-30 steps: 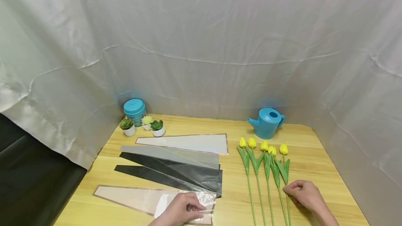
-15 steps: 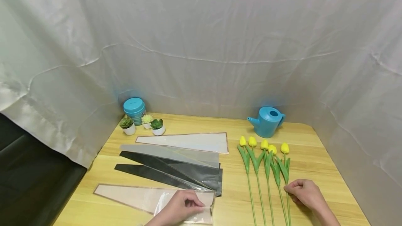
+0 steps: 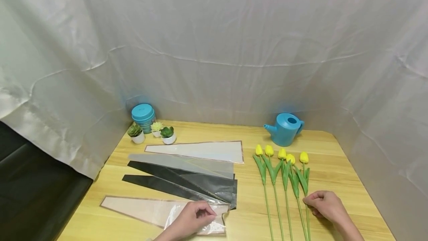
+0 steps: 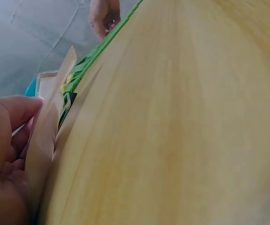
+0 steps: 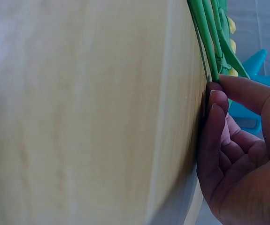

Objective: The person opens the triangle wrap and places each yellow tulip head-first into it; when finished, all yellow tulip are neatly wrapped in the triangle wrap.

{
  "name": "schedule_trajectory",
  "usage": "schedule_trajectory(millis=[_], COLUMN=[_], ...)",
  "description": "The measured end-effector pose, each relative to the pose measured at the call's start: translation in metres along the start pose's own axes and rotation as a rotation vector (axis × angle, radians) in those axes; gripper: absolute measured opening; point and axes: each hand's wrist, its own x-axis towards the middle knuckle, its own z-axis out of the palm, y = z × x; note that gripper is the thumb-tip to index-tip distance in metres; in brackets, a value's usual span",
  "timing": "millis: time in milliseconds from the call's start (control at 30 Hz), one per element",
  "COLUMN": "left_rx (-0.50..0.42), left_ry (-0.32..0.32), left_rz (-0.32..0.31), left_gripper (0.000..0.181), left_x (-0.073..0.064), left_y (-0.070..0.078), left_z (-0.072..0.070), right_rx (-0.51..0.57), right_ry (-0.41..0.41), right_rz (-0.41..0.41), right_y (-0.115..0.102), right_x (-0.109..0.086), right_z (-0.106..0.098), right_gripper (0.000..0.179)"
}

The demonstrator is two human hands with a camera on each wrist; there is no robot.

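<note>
In the head view my left hand (image 3: 194,218) pinches the upper layer of a pale pink, brown-edged flower sleeve (image 3: 137,208) near its wide right end, where that layer bulges up. The left wrist view shows thumb and finger at the raised film (image 4: 44,136), which stands up off the table. My right hand (image 3: 325,204) pinches the stem of the rightmost yellow tulip (image 3: 304,157), just below its leaves. Up close in the right wrist view, the stem (image 5: 211,56) lies between thumb and fingertip. The other tulips (image 3: 275,168) lie to its left, stems toward me.
Black sleeves (image 3: 207,187), a grey sleeve (image 3: 200,164) and a white sleeve (image 3: 210,150) lie behind the pink one. A blue watering can (image 3: 284,131) stands at the back right. Small potted succulents (image 3: 168,135) and a blue lidded container (image 3: 143,116) stand back left.
The pink sleeve's upper layer has risen into a bulge at its wide end under my left hand. The rightmost tulip has shifted slightly right; my right hand keeps its pinch on the stem.
</note>
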Motion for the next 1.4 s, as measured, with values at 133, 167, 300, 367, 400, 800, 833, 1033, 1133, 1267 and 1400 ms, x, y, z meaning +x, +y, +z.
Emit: schedule_trajectory(millis=[133, 167, 300, 367, 400, 800, 833, 1033, 1133, 1267, 1400], left_rx=[-0.012, -0.013, -0.036, -0.053, -0.06, -0.098, -0.104, -0.117, -0.116, -0.112, -0.125], left_ry=[0.01, 0.011, 0.014, 0.014, 0.013, -0.006, -0.009, -0.012, -0.011, -0.009, -0.011], left_rz=[0.006, 0.005, -0.002, -0.013, -0.02, -0.066, -0.071, -0.087, -0.092, -0.08, -0.054], left_gripper=[0.005, 0.006, 0.005, 0.005, 0.005, 0.004, 0.006, 0.009, 0.009, 0.006, 0.005], left_x=[0.0, 0.001, 0.0, 0.0, 0.0, 0.0, 0.0, -0.001, -0.001, -0.001, -0.001], left_y=[-0.001, -0.001, 0.0, 0.001, 0.001, -0.002, -0.002, -0.003, -0.003, -0.002, -0.003], left_z=[0.001, 0.001, 0.0, -0.001, -0.001, -0.003, -0.003, -0.004, -0.004, -0.004, -0.004], right_rx=[-0.003, -0.004, 0.0, 0.003, 0.003, 0.078, 0.093, 0.151, 0.163, 0.198, 0.257], right_ry=[0.003, 0.004, 0.002, 0.004, 0.005, -0.013, -0.016, -0.006, 0.006, 0.029, 0.077], right_rz=[-0.002, -0.001, 0.003, 0.005, 0.006, -0.002, -0.006, -0.035, -0.057, -0.096, -0.134], right_y=[0.001, 0.0, 0.0, 0.0, 0.0, 0.0, 0.0, -0.002, -0.007, -0.02, -0.031], right_x=[-0.001, -0.001, -0.001, -0.001, -0.001, -0.004, -0.004, -0.008, -0.013, -0.022, -0.032], right_z=[0.0, -0.001, 0.0, 0.0, 0.0, -0.002, -0.003, -0.009, -0.013, -0.017, -0.019], right_gripper=[0.025, 0.026, 0.026, 0.026, 0.026, 0.02, 0.02, 0.02, 0.024, 0.034, 0.042])
